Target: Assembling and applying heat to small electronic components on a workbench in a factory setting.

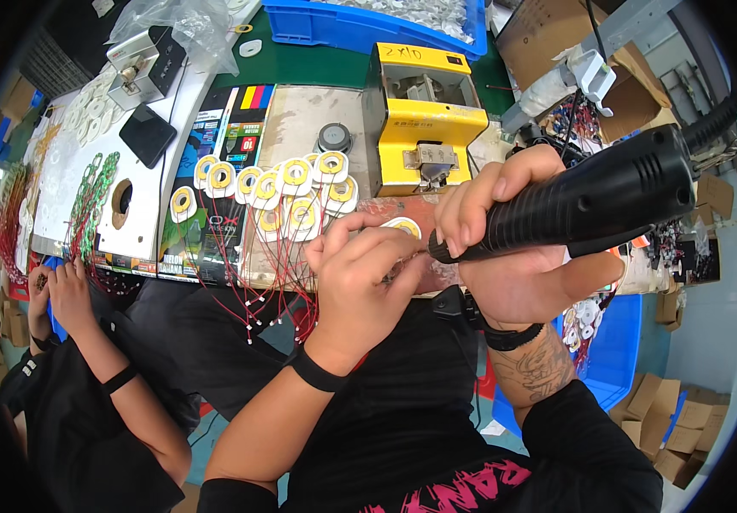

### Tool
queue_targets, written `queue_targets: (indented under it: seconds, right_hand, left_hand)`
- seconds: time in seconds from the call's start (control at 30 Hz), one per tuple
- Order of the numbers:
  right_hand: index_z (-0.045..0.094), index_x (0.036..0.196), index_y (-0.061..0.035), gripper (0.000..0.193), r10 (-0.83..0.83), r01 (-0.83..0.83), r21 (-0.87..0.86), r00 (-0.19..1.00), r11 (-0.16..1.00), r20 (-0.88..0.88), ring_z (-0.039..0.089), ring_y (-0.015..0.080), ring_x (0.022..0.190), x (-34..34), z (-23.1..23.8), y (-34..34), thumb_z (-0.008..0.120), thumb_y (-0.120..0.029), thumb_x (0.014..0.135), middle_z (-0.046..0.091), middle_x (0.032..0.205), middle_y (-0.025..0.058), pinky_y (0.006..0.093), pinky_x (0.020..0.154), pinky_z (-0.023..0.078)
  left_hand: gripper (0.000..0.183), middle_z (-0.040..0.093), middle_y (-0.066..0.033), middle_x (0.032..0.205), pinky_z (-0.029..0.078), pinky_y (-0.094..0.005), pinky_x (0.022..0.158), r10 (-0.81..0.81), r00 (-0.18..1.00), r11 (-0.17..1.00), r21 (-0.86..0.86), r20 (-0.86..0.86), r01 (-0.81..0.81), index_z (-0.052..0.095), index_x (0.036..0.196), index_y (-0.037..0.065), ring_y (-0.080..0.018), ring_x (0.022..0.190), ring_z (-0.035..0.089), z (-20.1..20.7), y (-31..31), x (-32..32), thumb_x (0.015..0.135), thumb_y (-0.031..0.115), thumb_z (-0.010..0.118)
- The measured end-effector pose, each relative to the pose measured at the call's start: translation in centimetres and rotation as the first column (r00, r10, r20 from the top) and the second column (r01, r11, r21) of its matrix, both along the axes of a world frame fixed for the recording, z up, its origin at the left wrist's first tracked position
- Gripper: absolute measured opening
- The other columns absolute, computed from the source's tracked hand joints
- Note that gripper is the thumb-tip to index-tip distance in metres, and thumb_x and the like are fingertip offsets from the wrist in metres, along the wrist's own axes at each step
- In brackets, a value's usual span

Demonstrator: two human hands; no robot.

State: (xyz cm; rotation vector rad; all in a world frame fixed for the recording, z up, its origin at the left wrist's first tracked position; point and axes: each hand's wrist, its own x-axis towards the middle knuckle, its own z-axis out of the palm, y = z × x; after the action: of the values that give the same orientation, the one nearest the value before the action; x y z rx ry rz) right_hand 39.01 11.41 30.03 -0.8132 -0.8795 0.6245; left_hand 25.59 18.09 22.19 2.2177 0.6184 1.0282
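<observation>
My right hand (513,248) is wrapped round a black electric screwdriver (590,201) with a ribbed grip, its collar end pointing left toward my other hand. My left hand (368,269) is closed in a pinch just left of that tip; what its fingers hold is hidden. Right behind those fingers, a white disc with a yellow ring (406,227) shows partly on a reddish work surface (385,208). Several more white discs with yellow rings (296,175) lie in a cluster to the left, with thin red wires (287,274) hanging over the table's front edge.
A yellow and black machine (432,128) stands beyond my hands, with a dark round puck (334,138) left of it. A blue crate (300,23) is at the back. A blue bin (620,342) sits lower right. A co-worker's hands (69,295) are at far left, near a phone (148,135).
</observation>
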Motion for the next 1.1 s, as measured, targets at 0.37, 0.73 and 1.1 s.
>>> queue_targets:
  seconds: [0.37, 0.73, 1.1]
  right_hand:
    - [0.042, 0.106, -0.006, 0.097, -0.196, 0.211, -0.125, 0.973, 0.97, 0.121, 0.053, 0.0172, 0.062, 1.4, -4.5, 2.0, 0.047, -0.097, 0.075, 0.054, 0.073, 0.0083, 0.0306, 0.06, 0.048]
    - [0.042, 0.105, -0.0055, 0.098, -0.245, 0.264, -0.128, 0.959, 0.956, 0.142, 0.053, 0.0167, 0.06, 1.4, -5.2, 2.4, 0.045, -0.099, 0.074, 0.054, 0.072, 0.0083, 0.0306, 0.058, 0.048]
    - [0.043, 0.104, -0.0047, 0.1, -0.102, 0.106, -0.113, 0.994, 0.988, 0.044, 0.056, 0.0205, 0.063, 0.6, -3.0, 1.3, 0.049, -0.099, 0.071, 0.057, 0.075, 0.0106, 0.0354, 0.064, 0.05]
  left_hand:
    - [0.021, 0.073, 0.0049, 0.115, 0.035, -0.0438, 0.093, 0.074, 0.981, 0.977, 0.213, -0.18, -0.035, 0.078, 0.096, 0.019, -0.025, 0.114, 0.061, -2.0, 0.5, 0.1, 0.077, 0.023, 0.084]
    - [0.017, 0.073, 0.0059, 0.116, 0.034, -0.0432, 0.094, 0.07, 0.981, 0.983, 0.182, -0.179, -0.037, 0.077, 0.094, 0.02, -0.0234, 0.115, 0.061, -2.4, 0.5, 0.3, 0.078, 0.023, 0.083]
    - [0.017, 0.073, 0.0049, 0.112, 0.033, -0.0443, 0.093, 0.078, 0.984, 0.988, 0.147, -0.162, -0.054, 0.078, 0.092, 0.018, -0.0247, 0.114, 0.061, -2.1, 0.6, 0.4, 0.077, 0.024, 0.083]
